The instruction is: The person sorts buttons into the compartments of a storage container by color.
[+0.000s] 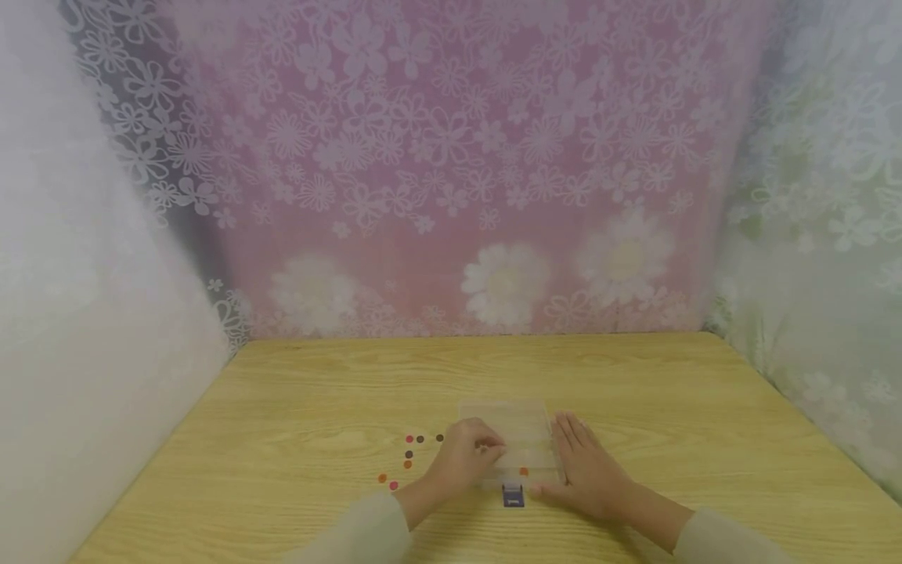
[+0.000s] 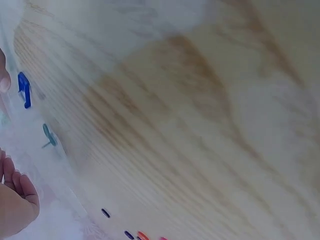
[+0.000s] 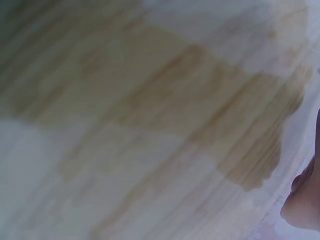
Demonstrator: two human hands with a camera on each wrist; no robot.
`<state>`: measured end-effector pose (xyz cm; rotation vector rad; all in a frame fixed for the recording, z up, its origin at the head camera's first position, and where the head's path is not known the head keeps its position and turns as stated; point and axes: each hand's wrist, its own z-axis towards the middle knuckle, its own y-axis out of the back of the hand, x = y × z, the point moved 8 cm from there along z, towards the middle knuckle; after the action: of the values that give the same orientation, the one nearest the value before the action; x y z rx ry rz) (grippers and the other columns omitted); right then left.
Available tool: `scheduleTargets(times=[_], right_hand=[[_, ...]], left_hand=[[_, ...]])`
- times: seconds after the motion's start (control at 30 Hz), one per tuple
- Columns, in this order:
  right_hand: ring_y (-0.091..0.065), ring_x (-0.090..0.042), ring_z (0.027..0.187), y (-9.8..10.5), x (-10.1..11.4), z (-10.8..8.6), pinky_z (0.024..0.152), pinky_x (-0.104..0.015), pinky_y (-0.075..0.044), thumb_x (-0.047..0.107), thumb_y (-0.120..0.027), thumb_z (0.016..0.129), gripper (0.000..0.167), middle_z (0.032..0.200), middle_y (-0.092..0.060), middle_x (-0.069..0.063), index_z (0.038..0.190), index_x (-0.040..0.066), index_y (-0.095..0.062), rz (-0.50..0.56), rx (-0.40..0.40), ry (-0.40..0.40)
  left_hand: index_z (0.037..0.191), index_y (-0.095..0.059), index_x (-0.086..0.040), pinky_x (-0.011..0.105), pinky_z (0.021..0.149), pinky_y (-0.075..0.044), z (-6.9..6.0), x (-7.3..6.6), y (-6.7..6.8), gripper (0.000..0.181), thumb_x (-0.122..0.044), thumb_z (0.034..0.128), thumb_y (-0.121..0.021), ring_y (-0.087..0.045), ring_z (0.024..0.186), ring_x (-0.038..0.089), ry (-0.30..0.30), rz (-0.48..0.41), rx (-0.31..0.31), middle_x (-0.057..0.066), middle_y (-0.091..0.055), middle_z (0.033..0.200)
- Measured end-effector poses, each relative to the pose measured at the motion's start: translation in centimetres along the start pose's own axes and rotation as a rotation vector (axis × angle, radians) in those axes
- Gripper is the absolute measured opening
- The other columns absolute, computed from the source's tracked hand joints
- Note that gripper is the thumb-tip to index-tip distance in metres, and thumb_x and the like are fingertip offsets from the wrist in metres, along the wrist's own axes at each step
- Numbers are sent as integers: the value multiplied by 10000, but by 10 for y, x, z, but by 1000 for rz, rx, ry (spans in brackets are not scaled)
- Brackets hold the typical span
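A clear plastic box or panel point(image 1: 517, 419) lies on the table in the head view. Over its left part is my left hand point(image 1: 458, 454), fingers bent and thumb near the index fingertip; whether something small is between them is unclear. My right hand point(image 1: 592, 474) rests along the right side, fingers straight. At the near edge sits a dark blue plastic piece point(image 1: 513, 496), with an orange disc point(image 1: 524, 471) just beyond it. In the left wrist view, a small teal piece point(image 2: 48, 135) is close to the blue piece, and the bent left fingers point(image 2: 20, 182) show at the edge.
Several small discs lie left of my left hand, among them a dark disc point(image 1: 409, 454), an orange disc point(image 1: 382, 478) and a pink disc point(image 1: 394, 486). A flowered curtain point(image 1: 451, 196) hangs behind the wood-grain table point(image 1: 317, 376), with pale curtains at both sides.
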<state>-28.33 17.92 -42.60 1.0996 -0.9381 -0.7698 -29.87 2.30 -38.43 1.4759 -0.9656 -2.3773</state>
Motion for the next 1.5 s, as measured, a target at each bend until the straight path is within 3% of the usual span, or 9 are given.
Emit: scheduleTargets(times=[0.2,0.33,0.63,0.9,1.1,1.37,1.5], right_hand=[[-192,-442,1379,1,0,0,1092,-576,-187,653,-525,810,1009,1468,-222,-322,1383,-136,-267,-4,-9,9],[-194,-443,1378,1,0,0,1089,-579,-192,646,-527,814,1003,1467,-219,-325,1383,-137,-264,-8,-8,14],[-195,-451,1374,2,1,0,1095,-578,-182,645,-527,814,1007,1463,-220,-330,1380,-144,-261,-17,-9,16],[-167,-448,1383,0,-1,0,1097,-574,-174,642,-534,811,1013,1473,-195,-327,1385,-142,-249,16,-1,7],[-110,-422,1405,-5,-5,0,1117,-556,-142,671,-523,796,1044,1498,-153,-300,1409,-116,-215,40,43,-36],[-109,-428,1403,-6,-5,0,1117,-558,-142,666,-518,803,1043,1497,-149,-304,1410,-121,-202,51,44,-34],[-111,-424,1404,-6,-5,0,1126,-542,-133,668,-511,806,1040,1499,-149,-301,1412,-118,-201,48,41,-32]], left_hand=[[839,-716,-48,194,726,-458,-4,9,14,85,-109,846,-656,-568,812,87,7,1,-36,21,-668,857],[822,-713,-41,225,728,-489,-6,11,26,78,-99,837,-664,-598,812,136,-23,22,-77,49,-685,852],[843,-697,-36,307,751,-536,-16,21,44,73,-98,842,-658,-619,824,201,-45,52,-94,70,-676,875],[837,-695,-48,227,698,-499,-24,35,56,57,-98,828,-669,-599,778,149,-1,90,-129,54,-681,842],[832,-704,-44,213,677,-475,-29,43,66,69,-102,833,-667,-600,763,140,6,85,-155,57,-695,838],[801,-699,-72,203,679,-470,-35,52,75,49,-116,818,-686,-563,742,94,24,120,-187,27,-687,794],[821,-689,-44,176,566,-468,-39,60,77,63,-106,824,-681,-571,638,81,64,56,-171,56,-664,787]])
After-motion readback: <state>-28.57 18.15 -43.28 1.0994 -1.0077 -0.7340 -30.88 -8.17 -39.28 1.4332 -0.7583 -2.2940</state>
